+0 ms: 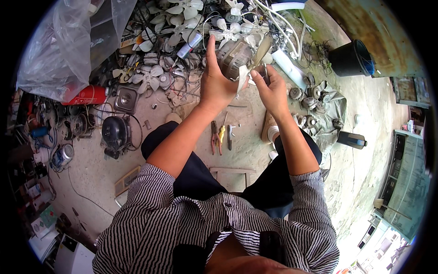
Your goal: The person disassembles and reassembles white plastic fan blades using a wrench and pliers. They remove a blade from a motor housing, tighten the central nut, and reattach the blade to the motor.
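Hands at white fan blade

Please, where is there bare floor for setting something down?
A bare floor patch lies between the grey hand tool and the right foot. A larger one lies between the black case and the green cabinet. It is crowded beyond the left hand, with piled fan blades.

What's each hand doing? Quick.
Left hand: open, thumb at the white fan blade.
Right hand: closed on a small dark piece, exact kind unclear.
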`<move>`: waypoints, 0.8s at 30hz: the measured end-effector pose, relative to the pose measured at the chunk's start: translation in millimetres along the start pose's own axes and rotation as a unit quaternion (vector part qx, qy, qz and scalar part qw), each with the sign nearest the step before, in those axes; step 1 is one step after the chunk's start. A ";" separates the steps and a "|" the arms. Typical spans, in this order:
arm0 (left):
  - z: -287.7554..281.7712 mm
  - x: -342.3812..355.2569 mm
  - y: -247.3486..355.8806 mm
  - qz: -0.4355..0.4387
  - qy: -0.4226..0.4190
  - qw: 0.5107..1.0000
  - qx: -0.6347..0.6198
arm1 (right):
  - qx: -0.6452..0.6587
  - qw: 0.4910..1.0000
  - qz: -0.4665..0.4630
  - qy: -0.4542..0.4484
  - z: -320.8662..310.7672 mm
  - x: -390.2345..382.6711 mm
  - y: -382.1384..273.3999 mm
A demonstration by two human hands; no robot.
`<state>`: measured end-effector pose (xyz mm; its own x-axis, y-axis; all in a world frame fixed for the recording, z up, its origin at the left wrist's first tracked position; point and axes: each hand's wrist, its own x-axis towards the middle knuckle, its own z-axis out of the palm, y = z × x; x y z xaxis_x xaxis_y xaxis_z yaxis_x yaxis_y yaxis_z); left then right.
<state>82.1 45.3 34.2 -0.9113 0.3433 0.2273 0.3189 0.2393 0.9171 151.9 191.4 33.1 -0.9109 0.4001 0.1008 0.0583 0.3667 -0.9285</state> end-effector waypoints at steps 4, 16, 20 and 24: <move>0.9 0.7 -5.0 0.010 0.001 1.000 -0.015 | -0.002 1.000 0.004 -0.001 0.8 -0.5 -5.6; -1.9 0.7 -1.2 0.014 0.000 1.000 -0.003 | 0.011 1.000 0.009 -0.017 -2.0 0.9 -6.6; -1.2 1.4 -1.0 0.013 -0.004 1.000 -0.021 | 0.009 1.000 0.013 -0.013 -2.9 2.2 -2.7; -1.1 1.6 5.3 0.014 -0.007 0.999 -0.039 | 0.016 1.000 0.015 -0.010 -3.0 4.1 11.4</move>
<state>82.1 46.1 39.7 -0.8983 0.3618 0.2496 0.3230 0.1585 0.9330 150.1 199.7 24.0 -0.9169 0.3936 0.0655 0.0733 0.3274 -0.9420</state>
